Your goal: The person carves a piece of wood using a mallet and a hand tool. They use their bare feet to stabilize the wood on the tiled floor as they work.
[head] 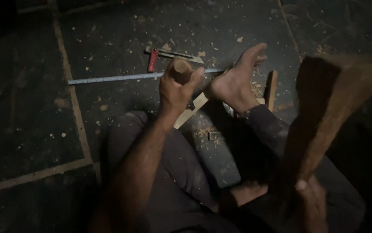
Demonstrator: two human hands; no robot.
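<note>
Head view: left hand point(178, 88) fisted around a round wooden handle point(181, 69), raised over a pale wood strip point(192, 111) on the dark floor point(30, 108). Right hand point(236, 80) spread, palm down, pressing the workpiece just beside it. Steel ruler point(117, 78) and red-handled square point(153, 59) lie beyond, amid wood chips.

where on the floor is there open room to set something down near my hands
The widest open patch is the dark floor left of the pale floor seam, below the tape measure. More room lies beyond the red-handled square, though littered with wood chips. It is crowded around the left hand gripping a wooden handle, the right hand, and the wooden strips.
</note>
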